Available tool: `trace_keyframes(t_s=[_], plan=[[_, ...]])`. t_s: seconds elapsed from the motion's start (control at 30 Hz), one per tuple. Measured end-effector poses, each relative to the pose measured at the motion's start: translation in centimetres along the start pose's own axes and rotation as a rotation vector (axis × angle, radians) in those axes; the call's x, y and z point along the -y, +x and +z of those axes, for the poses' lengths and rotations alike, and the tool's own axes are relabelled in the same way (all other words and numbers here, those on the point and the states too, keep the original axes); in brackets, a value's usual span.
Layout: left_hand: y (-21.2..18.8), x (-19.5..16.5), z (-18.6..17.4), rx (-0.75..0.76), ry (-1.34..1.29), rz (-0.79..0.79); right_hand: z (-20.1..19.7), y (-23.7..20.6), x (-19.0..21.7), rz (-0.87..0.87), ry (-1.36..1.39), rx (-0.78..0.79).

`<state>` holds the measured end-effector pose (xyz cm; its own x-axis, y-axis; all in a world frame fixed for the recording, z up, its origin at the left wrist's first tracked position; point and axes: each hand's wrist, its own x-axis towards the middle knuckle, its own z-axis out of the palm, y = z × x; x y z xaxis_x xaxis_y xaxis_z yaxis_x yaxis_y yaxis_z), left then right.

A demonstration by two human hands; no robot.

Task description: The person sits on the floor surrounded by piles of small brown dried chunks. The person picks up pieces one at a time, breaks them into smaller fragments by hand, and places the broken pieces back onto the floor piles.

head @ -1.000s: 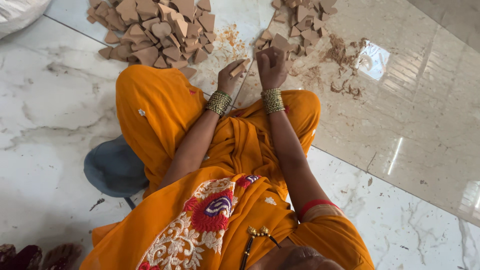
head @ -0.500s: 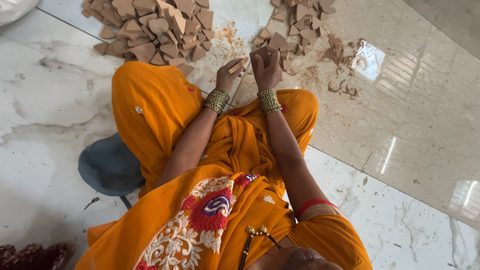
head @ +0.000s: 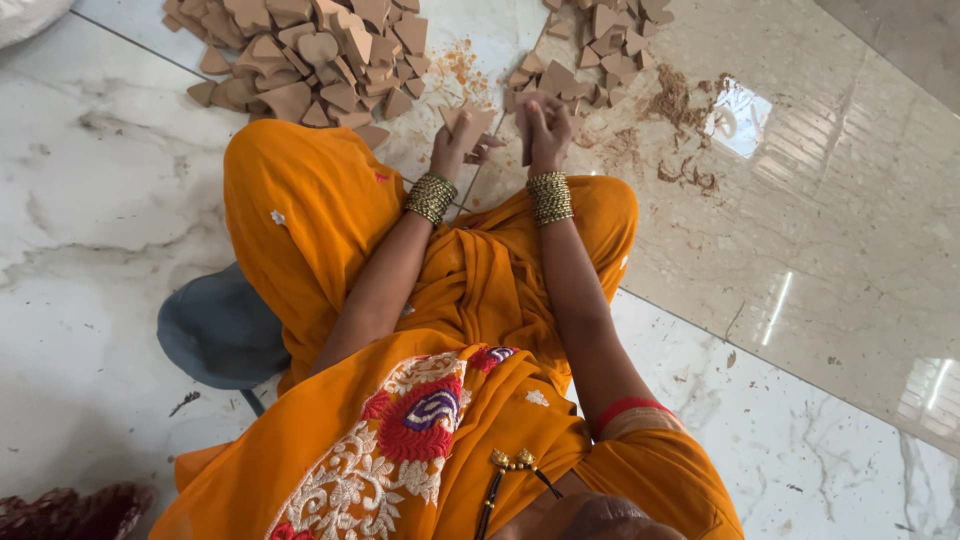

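Observation:
I sit on the floor in an orange garment, both arms stretched forward over my knees. My left hand (head: pixel 458 142) grips a flat brown clay piece (head: pixel 470 120) that sticks up from its fingers. My right hand (head: pixel 542 125) is closed just to the right of it, fingers curled; whether it holds anything I cannot tell. A big heap of brown clay pieces (head: pixel 310 55) lies ahead on the left. A smaller heap (head: pixel 595 45) lies ahead on the right, just beyond my right hand.
Brown crumbs and dust (head: pixel 675 105) are scattered on the shiny tile to the right of the small heap. A grey-blue cushion (head: pixel 215 330) lies under my left side. A white sack corner (head: pixel 30 15) shows at top left.
Both hands have stayed in front of my knees, working together; the clay piece in my left hand now stands more upright. The view has shifted slightly.

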<state>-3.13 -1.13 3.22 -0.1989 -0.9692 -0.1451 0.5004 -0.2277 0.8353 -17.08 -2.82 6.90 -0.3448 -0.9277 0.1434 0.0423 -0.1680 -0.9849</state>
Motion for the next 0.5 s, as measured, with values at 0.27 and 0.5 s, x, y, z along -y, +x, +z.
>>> trace_keyframes(t_s=[0.27, 0.5], plan=[[0.7, 0.3, -1.1, -0.271, -0.148, -0.047, 1.2, -1.8, 0.1, -0.026, 0.054, 0.242], [0.5, 0.3, -1.1, -0.134, -0.288, -0.095, 1.6, -2.1, 0.3, 0.003, -0.014, 0.325]])
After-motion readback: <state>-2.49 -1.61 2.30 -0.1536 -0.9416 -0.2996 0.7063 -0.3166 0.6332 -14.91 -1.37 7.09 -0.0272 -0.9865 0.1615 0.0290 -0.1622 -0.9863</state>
